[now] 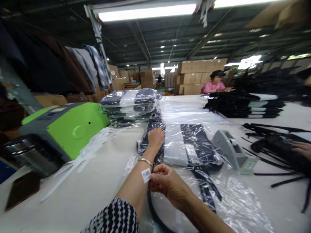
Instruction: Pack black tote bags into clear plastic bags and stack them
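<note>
A dark folded garment with a white band lies in a clear plastic bag (pixel 175 142) in front of me. My left hand (pixel 155 138) is closed on the bag's left side, its fingers curled down and their tips hidden. My right hand (pixel 167 183) is closer to me, thumb and fingers pinched on a small white barcode sticker (pixel 146 175). The sticker is just over my left forearm, below the bangle. Dark straps (pixel 204 187) show under the plastic, and the bag's loose end spreads toward me on the right.
A pile of bagged garments (pixel 131 106) stands behind on the left, beside a green-and-grey machine (pixel 77 129) and white strips (pixel 89 153). At right are a grey tape dispenser (pixel 233 152), stacked black items (pixel 245 105) and another person's hand (pixel 302 149). A person in pink (pixel 213 85) is across the table.
</note>
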